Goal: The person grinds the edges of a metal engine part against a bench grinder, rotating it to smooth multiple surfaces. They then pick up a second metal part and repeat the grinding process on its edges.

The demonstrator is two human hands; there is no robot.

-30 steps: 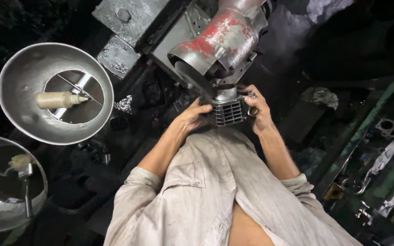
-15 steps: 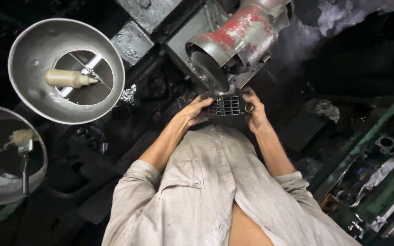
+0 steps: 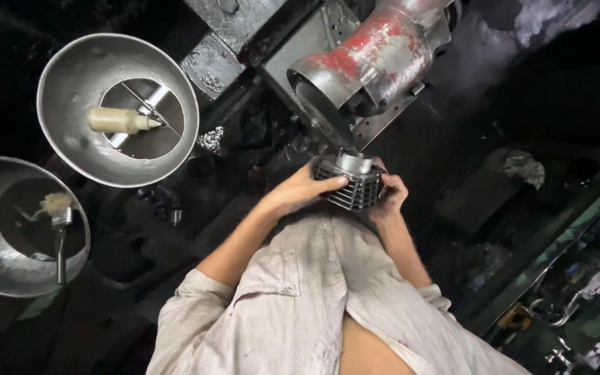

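Centrally, finned engine cylinder [image 3: 350, 182] clasped between left hand [image 3: 301, 193], right hand [image 3: 389, 198]

A dim, grimy workshop with a dark, oily floor [image 3: 522, 90]. Two steel basins [image 3: 71, 90] sit at one side, a red-painted machine [image 3: 369, 62] stands ahead, and a green metal frame [image 3: 557, 243] holds scattered parts.

Both forearms extended forward, hands close together; left hand [image 3: 303, 193] fingers curled, right hand [image 3: 389, 196] seemingly clenched, partly hidden.
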